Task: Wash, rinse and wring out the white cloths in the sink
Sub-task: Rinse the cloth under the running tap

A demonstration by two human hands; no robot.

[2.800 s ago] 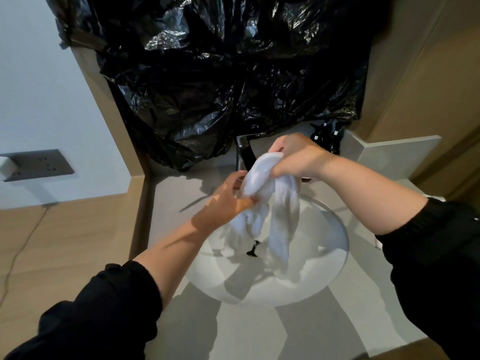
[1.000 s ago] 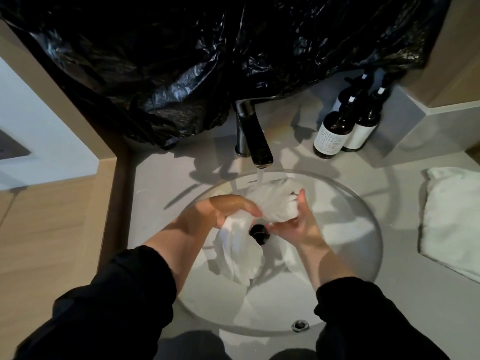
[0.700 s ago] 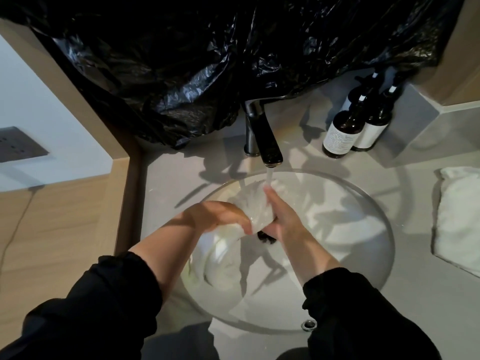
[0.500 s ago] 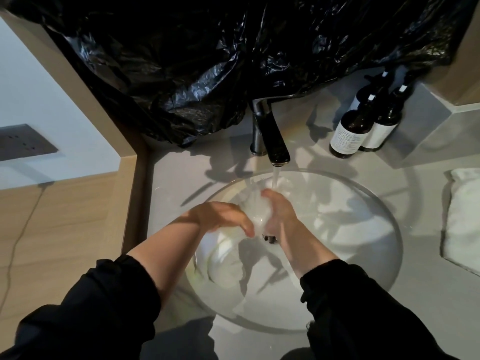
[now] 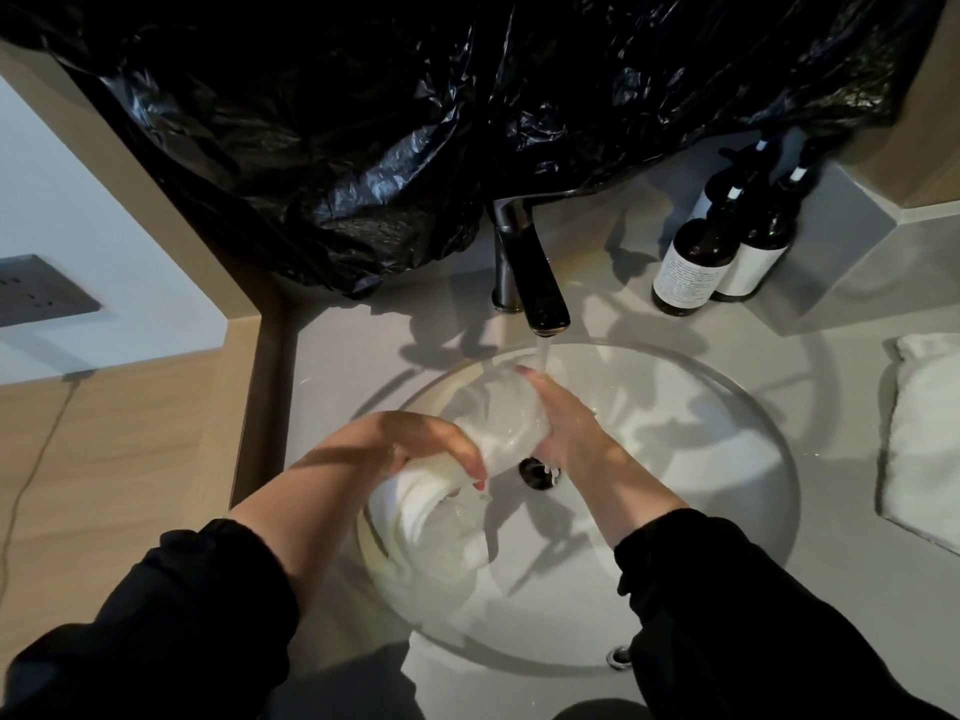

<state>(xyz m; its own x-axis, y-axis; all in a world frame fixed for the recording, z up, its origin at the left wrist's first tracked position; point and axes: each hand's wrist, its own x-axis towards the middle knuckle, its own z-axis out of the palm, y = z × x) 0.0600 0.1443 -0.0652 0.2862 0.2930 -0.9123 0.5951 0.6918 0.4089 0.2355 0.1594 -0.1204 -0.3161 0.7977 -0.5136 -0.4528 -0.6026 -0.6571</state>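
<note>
Wet white cloth [image 5: 511, 420] sits in the sink [image 5: 727, 459] under running faucet [image 5: 540, 283]. Left hand [image 5: 410, 449] has fingers curled round the cloth's middle. Right hand [image 5: 569, 433] has fingers straight, pressed flat on its right side. Folded towel [image 5: 924, 439] lies on counter, right.
</note>
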